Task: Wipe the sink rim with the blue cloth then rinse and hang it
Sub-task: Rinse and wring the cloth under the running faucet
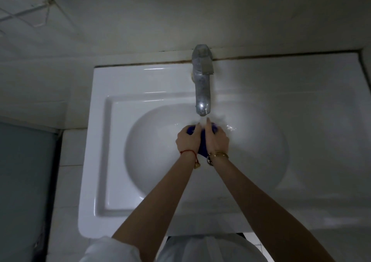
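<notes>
Left hand and right hand were curled together around the bunched blue cloth, held in the water beneath the dull grey metal tap, over the round white ceramic sink basin. Soft, limp and probably waterlogged, it would drip; gripping the whole wad suited it. The basin appeared wet, not filled.

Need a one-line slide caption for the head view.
Both hands, left hand and right hand, bunch the blue cloth under the tap.
</notes>
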